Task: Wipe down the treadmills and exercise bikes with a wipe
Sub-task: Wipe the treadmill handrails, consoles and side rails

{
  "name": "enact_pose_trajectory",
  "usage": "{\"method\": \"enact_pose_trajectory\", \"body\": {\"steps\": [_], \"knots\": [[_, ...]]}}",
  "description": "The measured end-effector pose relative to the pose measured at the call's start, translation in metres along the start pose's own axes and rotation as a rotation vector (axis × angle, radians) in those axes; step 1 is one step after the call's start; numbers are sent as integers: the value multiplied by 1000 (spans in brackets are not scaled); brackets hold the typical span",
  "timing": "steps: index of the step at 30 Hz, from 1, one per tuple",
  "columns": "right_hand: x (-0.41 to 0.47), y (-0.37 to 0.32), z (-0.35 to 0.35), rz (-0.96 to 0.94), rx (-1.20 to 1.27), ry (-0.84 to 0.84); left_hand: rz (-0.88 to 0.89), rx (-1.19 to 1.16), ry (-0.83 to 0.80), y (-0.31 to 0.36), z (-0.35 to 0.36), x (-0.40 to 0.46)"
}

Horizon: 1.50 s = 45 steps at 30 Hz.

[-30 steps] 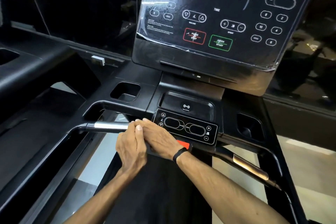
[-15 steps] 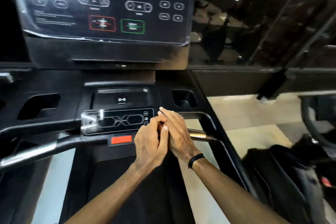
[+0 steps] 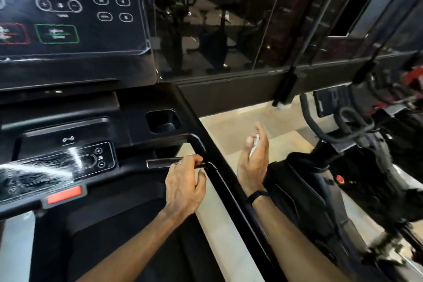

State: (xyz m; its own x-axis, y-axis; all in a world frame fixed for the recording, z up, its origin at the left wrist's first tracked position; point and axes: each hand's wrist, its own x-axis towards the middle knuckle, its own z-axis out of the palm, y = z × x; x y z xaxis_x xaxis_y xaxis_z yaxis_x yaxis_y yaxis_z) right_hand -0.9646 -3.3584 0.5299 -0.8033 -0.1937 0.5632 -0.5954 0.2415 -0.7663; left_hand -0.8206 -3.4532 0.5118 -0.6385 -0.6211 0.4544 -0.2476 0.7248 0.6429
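Note:
I stand on a black treadmill whose right handlebar point(image 3: 160, 163) has a metal grip section. My left hand point(image 3: 183, 183) grips that bar at its bend, fingers curled over the top and thumb below. My right hand point(image 3: 251, 165) hovers to the right of the treadmill's side rail, over the floor gap, palm turned left. It pinches a small white wipe point(image 3: 254, 146) between the thumb and nearly straight fingers. An exercise bike point(image 3: 332, 181) stands just right of that hand, dark and partly blurred.
The treadmill's lower control panel point(image 3: 96, 158) and red stop tab point(image 3: 64, 194) lie left of my left hand. A cup holder point(image 3: 162, 121) sits behind the bar. The big console point(image 3: 68, 18) rises at upper left. A dark glass wall point(image 3: 229, 30) runs across the back.
My view has swung right. The two hands were together on the handlebar and have come apart. My right hand lifted off and moved right with the wipe, while my left stayed on the bar.

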Motion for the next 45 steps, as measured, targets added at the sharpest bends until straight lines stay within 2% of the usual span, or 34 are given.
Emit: {"method": "enact_pose_trajectory", "body": {"steps": [1,2,4,5,6,11,15,18,19,21,26,28,30,34,36,38,41,45], "knots": [[-5,12,-6,20,-124,-94,-21,-10,-7,6,6,-3],[-14,23,-9,57,-241,-288,-47,-27,1,11,9,-5],[-43,44,-13,168,-427,-812,-88,-59,40,17,17,-12],[-55,52,-13,160,-509,-967,-89,-68,56,19,20,-16],[-63,57,-13,137,-566,-1024,-84,-71,59,20,23,-20],[-64,52,-6,104,-660,-921,-46,-51,-9,19,38,-21],[-67,46,7,242,-736,-885,-86,-95,-80,20,50,-4],[-63,44,14,283,-752,-833,-77,-113,-67,19,53,6],[-58,46,27,354,-739,-792,-47,-120,-104,8,58,22],[-50,47,32,379,-719,-818,-82,-120,-73,5,56,31],[-15,59,41,590,-585,-963,-4,-157,-173,-8,61,83],[-19,54,43,576,-638,-954,-8,-141,-224,-10,68,93],[-36,39,47,517,-781,-877,10,-146,-267,-12,79,103],[-83,15,58,357,-1065,-760,206,-117,-387,-19,101,115],[-85,16,63,361,-1137,-769,280,-47,-469,-28,113,115],[-71,25,68,433,-1078,-779,331,72,-536,-39,121,110],[-35,43,64,616,-826,-757,449,166,-537,-45,130,102],[-8,54,50,747,-593,-915,465,219,-512,-42,131,103]]}}
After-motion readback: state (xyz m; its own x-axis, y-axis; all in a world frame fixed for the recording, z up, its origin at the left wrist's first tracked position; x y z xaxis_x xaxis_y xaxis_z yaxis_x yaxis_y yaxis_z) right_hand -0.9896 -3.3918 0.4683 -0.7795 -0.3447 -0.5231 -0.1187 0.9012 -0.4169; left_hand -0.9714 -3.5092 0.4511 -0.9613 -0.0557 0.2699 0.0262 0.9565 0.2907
